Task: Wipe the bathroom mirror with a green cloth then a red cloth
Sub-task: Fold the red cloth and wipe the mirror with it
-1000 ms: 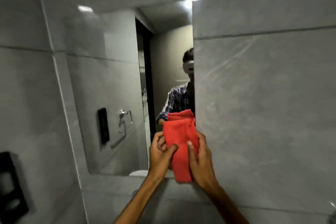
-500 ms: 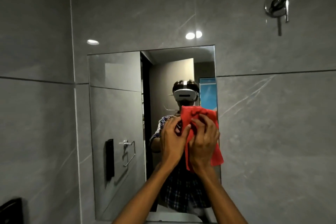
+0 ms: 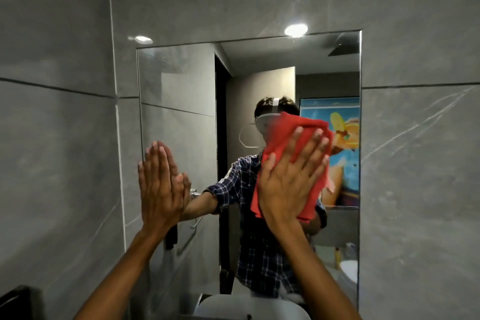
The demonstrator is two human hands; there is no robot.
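One crumpled red cloth [image 3: 283,138] lies pressed flat against the smooth rectangular mirror [image 3: 179,101] under the spread right hand [image 3: 291,176]; the left hand [image 3: 159,187], open and empty, leans on the glass's left edge.

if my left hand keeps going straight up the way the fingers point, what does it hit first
Nothing, as far as this view shows. The left hand lies flat on the mirror, fingers pointing up bare glass toward its top edge; above that, the grey tiled wall.

Red cloth [image 3: 285,143], grey veined wall tiles [image 3: 415,163], navy/white plaid shirt [image 3: 262,262] in mirror [image 3: 176,101].
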